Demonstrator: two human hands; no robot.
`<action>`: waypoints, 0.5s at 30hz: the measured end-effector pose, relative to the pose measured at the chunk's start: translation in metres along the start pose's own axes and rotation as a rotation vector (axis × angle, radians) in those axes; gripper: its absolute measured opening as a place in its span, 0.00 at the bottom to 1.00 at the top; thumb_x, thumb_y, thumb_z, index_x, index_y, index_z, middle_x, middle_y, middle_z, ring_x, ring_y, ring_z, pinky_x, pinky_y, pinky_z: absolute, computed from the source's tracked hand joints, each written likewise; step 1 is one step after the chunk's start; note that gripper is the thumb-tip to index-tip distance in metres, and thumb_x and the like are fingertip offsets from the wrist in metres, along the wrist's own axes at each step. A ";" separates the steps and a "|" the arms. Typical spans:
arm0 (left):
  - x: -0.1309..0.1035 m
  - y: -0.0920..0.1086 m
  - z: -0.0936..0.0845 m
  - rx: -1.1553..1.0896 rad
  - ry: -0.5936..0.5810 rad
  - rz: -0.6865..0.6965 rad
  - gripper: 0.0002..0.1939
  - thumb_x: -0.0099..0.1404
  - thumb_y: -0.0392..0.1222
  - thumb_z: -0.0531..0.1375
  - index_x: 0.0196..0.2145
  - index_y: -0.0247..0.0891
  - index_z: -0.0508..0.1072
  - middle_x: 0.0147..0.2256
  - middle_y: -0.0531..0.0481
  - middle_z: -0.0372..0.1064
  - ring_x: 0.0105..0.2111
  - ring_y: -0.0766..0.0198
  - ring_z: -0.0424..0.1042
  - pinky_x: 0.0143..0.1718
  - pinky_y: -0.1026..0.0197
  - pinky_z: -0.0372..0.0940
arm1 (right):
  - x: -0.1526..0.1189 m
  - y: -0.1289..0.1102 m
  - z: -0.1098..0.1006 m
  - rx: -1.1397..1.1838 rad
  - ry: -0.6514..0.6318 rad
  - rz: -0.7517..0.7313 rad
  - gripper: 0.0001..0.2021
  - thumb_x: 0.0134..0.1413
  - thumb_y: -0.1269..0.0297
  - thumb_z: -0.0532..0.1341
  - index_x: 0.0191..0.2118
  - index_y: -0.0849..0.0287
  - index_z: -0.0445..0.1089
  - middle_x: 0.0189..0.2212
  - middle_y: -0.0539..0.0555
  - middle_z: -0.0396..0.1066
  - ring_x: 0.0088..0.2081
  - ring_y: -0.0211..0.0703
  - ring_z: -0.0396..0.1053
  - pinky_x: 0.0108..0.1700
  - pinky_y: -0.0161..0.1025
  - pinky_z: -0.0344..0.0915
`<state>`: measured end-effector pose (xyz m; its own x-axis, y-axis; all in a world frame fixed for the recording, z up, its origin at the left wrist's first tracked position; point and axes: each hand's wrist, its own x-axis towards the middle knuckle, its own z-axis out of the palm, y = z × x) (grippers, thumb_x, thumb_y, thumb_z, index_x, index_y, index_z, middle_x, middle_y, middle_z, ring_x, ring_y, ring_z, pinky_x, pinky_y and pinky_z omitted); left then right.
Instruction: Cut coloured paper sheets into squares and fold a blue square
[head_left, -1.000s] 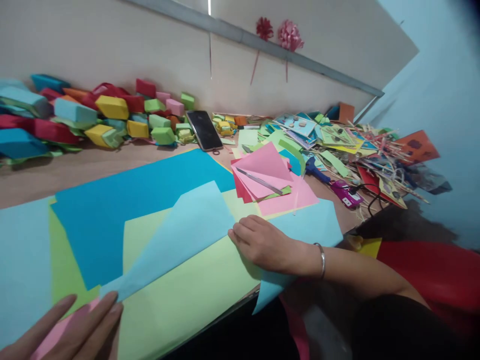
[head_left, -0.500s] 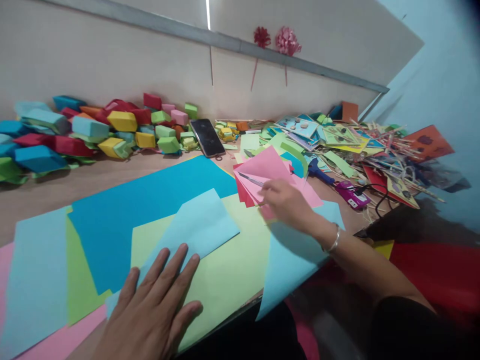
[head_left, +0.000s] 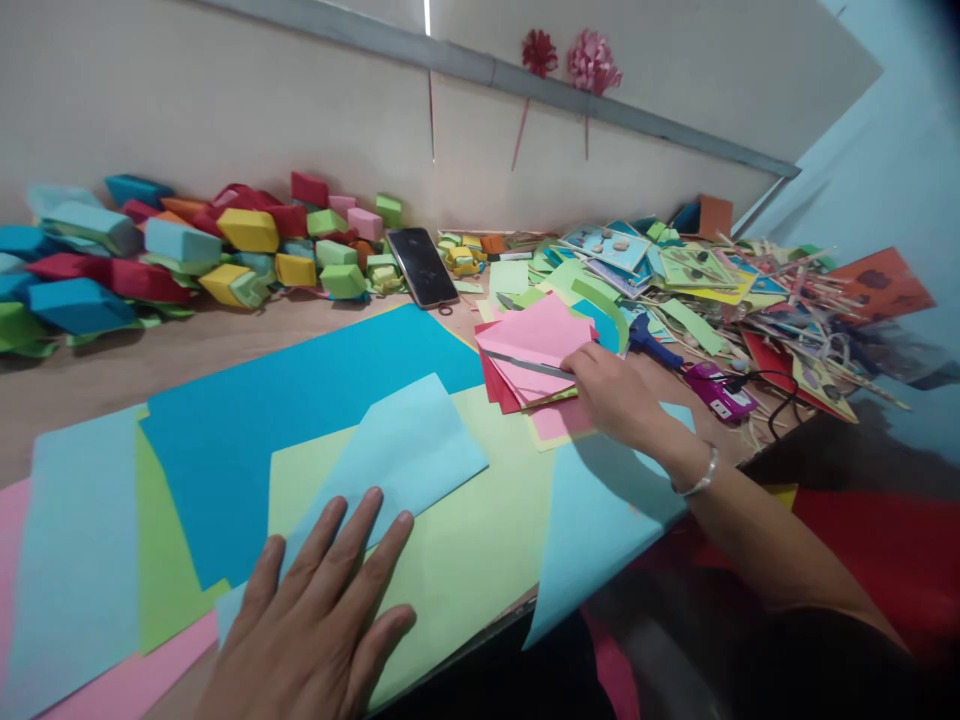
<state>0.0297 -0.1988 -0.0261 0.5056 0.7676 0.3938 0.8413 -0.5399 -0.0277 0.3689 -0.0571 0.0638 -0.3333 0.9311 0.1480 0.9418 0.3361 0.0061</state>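
My left hand (head_left: 315,610) lies flat with its fingers spread, pressing on a folded light blue sheet of paper (head_left: 420,440). Beneath that sheet are a pale green sheet (head_left: 487,530) and a large blue sheet (head_left: 225,440). My right hand (head_left: 611,390), a bracelet on its wrist, has its fingers closed around the near end of a slim grey metal tool (head_left: 525,364). The tool's kind is unclear, as my fingers cover its end. It lies across a small stack of pink and red paper pieces (head_left: 536,325).
Colourful folded paper boxes (head_left: 247,230) line the wall at left. Beside them lies a phone (head_left: 421,268). At right are a blue glue gun (head_left: 651,342), a purple power socket (head_left: 720,392) with a black cable, and a heap of paper crafts and sticks (head_left: 712,270).
My right hand has shifted right along the metal tool, so more of its length shows. My left hand stays flat on the light blue sheet. The view has tilted slightly.
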 end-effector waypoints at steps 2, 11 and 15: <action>0.001 0.001 0.000 -0.008 -0.004 0.002 0.34 0.74 0.58 0.47 0.72 0.45 0.49 0.70 0.44 0.53 0.68 0.43 0.53 0.70 0.40 0.37 | -0.014 0.006 -0.005 0.225 -0.002 -0.040 0.17 0.57 0.80 0.50 0.47 0.64 0.70 0.40 0.60 0.73 0.40 0.46 0.70 0.40 0.39 0.63; 0.002 -0.001 -0.004 -0.048 0.034 -0.099 0.32 0.74 0.54 0.44 0.72 0.47 0.47 0.72 0.40 0.43 0.70 0.36 0.46 0.65 0.34 0.50 | -0.054 0.002 0.000 0.508 -0.045 -0.149 0.09 0.64 0.65 0.57 0.47 0.60 0.70 0.37 0.57 0.76 0.33 0.41 0.71 0.36 0.36 0.66; 0.009 -0.011 -0.016 -0.002 0.094 -0.256 0.30 0.74 0.48 0.47 0.69 0.36 0.53 0.64 0.25 0.58 0.58 0.29 0.66 0.50 0.34 0.66 | -0.055 -0.003 0.005 0.556 -0.005 -0.195 0.09 0.64 0.69 0.56 0.46 0.60 0.70 0.39 0.58 0.77 0.37 0.42 0.73 0.38 0.36 0.68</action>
<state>0.0221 -0.1909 -0.0076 0.2562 0.8437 0.4717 0.9389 -0.3332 0.0860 0.3840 -0.1086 0.0503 -0.4992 0.8450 0.1919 0.6989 0.5235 -0.4873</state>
